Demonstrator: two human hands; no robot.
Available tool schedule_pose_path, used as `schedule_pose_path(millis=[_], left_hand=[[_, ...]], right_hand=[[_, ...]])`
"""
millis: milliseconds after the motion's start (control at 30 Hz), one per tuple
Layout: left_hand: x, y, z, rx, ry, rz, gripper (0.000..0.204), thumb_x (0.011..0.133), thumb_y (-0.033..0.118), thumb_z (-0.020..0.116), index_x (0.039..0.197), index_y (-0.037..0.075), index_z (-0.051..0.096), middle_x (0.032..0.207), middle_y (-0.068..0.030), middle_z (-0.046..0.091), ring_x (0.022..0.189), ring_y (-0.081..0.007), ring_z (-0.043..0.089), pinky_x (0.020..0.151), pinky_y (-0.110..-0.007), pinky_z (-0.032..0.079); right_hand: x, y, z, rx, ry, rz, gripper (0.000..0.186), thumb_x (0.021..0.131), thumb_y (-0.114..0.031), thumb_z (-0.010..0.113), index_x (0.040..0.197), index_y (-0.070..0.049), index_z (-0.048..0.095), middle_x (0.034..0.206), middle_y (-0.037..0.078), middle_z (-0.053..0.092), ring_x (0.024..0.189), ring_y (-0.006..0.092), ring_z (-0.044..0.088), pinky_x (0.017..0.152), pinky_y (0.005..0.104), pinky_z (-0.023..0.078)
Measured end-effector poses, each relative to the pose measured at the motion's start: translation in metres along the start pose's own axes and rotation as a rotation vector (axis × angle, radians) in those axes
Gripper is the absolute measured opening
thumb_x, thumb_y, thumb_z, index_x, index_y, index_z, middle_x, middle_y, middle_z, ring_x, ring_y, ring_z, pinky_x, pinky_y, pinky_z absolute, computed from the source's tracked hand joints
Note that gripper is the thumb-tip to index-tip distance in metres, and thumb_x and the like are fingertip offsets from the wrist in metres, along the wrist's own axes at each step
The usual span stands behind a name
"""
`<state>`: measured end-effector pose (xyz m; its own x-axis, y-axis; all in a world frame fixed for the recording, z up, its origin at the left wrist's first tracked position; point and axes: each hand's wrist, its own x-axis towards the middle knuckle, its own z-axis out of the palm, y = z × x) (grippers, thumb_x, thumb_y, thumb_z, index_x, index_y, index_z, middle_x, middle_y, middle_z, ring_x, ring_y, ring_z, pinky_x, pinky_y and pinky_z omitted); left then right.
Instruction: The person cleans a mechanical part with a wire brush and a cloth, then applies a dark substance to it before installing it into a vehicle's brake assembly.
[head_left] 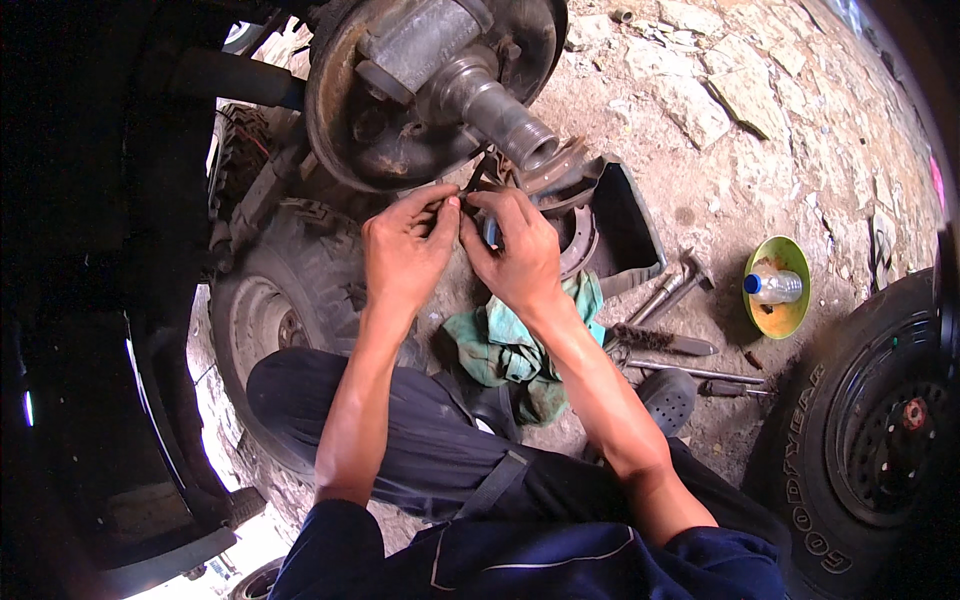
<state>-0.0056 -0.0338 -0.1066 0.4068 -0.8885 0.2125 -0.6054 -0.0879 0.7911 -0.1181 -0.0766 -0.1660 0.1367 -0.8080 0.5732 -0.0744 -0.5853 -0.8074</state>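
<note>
Black, narrow part (478,177) sits near the threaded spindle (505,122), pinched by thumb and forefinger of the left hand (405,248). Fingertips of the right hand (520,250) adjoin it; their grip cannot be determined. Green cloth (505,345) lies on the ground (730,190); a bowl (775,322) stands toward its right edge.

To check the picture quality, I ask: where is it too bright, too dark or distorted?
Head view: ground at upper right, washed pale; vehicle body at left, nearly black with glare streaks; wheel at right, seemingly stretched near the picture's edge; left hand and right hand, reasonably clear.
</note>
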Motion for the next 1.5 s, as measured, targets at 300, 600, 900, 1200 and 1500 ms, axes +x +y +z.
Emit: schedule_pose_path(millis=[300,600,900,1200,1500], left_hand=[[0.004,0.008,-0.011,0.41,-0.156,0.134,0.017,0.079,0.008,0.068,0.093,-0.002,0.07,0.084,-0.0158,0.069,0.071,-0.02,0.069,0.064,-0.028,0.053],[0.002,0.015,-0.017,0.405,-0.136,0.077,0.019,0.078,0.009,0.067,0.095,0.0,0.071,0.083,-0.0163,0.069,0.071,-0.02,0.069,0.065,-0.029,0.052],[0.0,0.014,-0.021,0.214,-0.226,-0.191,0.024,0.083,0.014,0.064,0.099,-0.003,0.069,0.081,-0.015,0.07,0.072,-0.0169,0.067,0.066,-0.03,0.051],[-0.003,-0.01,-0.012,0.028,-0.208,-0.229,0.02,0.088,0.015,0.057,0.102,0.001,0.06,0.087,-0.0138,0.066,0.078,-0.0158,0.065,0.066,-0.032,0.051],[0.009,-0.006,-0.034,-0.502,-0.189,-0.509,0.033,0.089,0.015,0.066,0.117,-0.001,0.058,0.096,-0.0102,0.066,0.081,-0.0146,0.064,0.065,-0.028,0.055]], right_hand=[[-0.006,0.002,-0.008,-0.16,-0.248,0.13,0.024,0.075,-0.009,0.071,0.095,-0.001,0.061,0.088,0.016,0.065,0.078,0.0315,0.065,0.065,0.036,0.052],[-0.005,-0.004,-0.003,0.11,-0.156,0.307,0.02,0.074,-0.005,0.068,0.092,0.002,0.061,0.088,0.017,0.065,0.08,0.0307,0.066,0.069,0.0341,0.053],[-0.006,-0.009,0.001,0.171,-0.05,0.259,0.022,0.078,-0.007,0.066,0.097,0.003,0.061,0.085,0.017,0.066,0.077,0.0288,0.068,0.068,0.0336,0.053],[-0.013,-0.002,0.003,0.15,-0.12,0.167,0.021,0.078,-0.005,0.067,0.096,0.003,0.06,0.086,0.014,0.067,0.075,0.0244,0.067,0.069,0.0314,0.053],[0.011,-0.006,-0.017,0.1,-0.206,-0.263,0.023,0.072,-0.003,0.069,0.094,-0.002,0.064,0.092,0.013,0.065,0.088,0.0297,0.064,0.075,0.035,0.052]])
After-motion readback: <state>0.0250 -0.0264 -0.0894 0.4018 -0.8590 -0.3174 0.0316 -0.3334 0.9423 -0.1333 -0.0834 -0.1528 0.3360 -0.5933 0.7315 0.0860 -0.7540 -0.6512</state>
